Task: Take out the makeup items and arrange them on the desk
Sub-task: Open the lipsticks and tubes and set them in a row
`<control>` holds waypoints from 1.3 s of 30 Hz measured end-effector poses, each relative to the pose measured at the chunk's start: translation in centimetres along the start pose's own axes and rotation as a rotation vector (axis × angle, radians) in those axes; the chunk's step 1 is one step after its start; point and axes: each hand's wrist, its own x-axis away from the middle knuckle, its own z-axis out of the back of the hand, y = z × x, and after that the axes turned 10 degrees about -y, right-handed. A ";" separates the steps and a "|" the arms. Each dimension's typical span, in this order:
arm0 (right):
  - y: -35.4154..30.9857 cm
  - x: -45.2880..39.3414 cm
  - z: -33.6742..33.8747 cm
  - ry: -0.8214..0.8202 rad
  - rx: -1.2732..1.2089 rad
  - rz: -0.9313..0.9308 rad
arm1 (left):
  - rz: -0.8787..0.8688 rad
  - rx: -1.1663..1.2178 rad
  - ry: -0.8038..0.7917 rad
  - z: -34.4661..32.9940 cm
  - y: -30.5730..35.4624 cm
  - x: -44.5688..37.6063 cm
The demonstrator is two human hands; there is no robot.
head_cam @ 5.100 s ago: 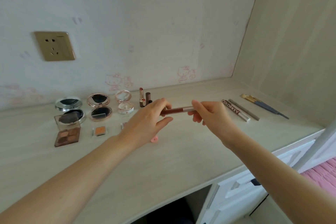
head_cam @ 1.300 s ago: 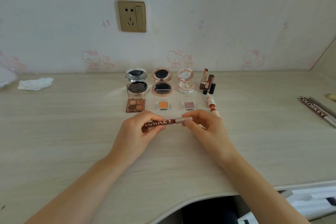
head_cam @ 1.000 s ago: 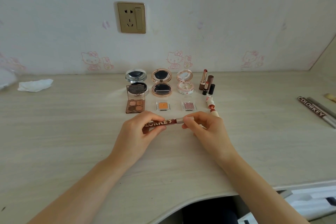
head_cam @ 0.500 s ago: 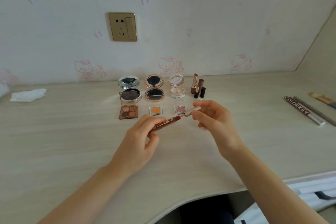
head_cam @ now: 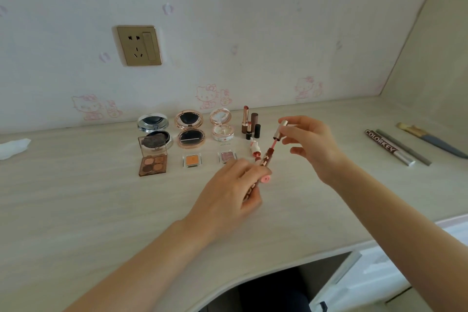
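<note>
My left hand point(head_cam: 228, 191) grips a brown lip gloss tube point(head_cam: 266, 157), tilted up to the right over the desk point(head_cam: 76, 210). My right hand point(head_cam: 310, 144) pinches its metallic cap point(head_cam: 280, 129), pulled clear of the tube, with the pink wand stem showing between them. Behind lie three open compacts point(head_cam: 188, 129), an eyeshadow palette point(head_cam: 152, 158), two small eyeshadow pans point(head_cam: 192, 160) and upright lipsticks point(head_cam: 249, 123). A small pink-and-white lipstick point(head_cam: 255, 148) lies just behind the tube.
At the right of the desk lie a second brown tube point(head_cam: 385, 145), a grey pencil point(head_cam: 405, 148) and a brush point(head_cam: 430, 139). A crumpled tissue point(head_cam: 12, 147) sits far left. A wall socket point(head_cam: 138, 45) is above. The desk's curved front edge has drawers at right.
The tube was held level and capped between both hands. My right hand has since pulled the cap and wand up and out, and the tube now tilts upward.
</note>
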 end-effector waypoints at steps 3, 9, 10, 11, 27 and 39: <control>-0.1 -1.1 1.5 0.032 0.042 -0.008 | 0.016 -0.052 -0.021 -1.4 0.9 -1.9; 0.4 -3.2 3.2 0.023 0.203 -0.047 | 0.057 -0.133 -0.179 -4.0 1.7 -4.3; 0.5 -3.5 3.3 0.017 0.226 -0.059 | 0.064 -0.153 -0.203 -4.4 1.7 -4.5; 0.6 -3.9 3.4 0.010 0.244 -0.070 | 0.067 -0.173 -0.217 -4.7 1.7 -4.6; 4.3 -7.8 0.5 -0.130 0.433 -0.157 | 0.067 -0.169 -0.070 -5.2 0.7 -4.0; 5.2 -8.8 -0.3 -0.151 0.685 -0.104 | 0.069 -0.100 -0.070 -5.1 0.6 -4.0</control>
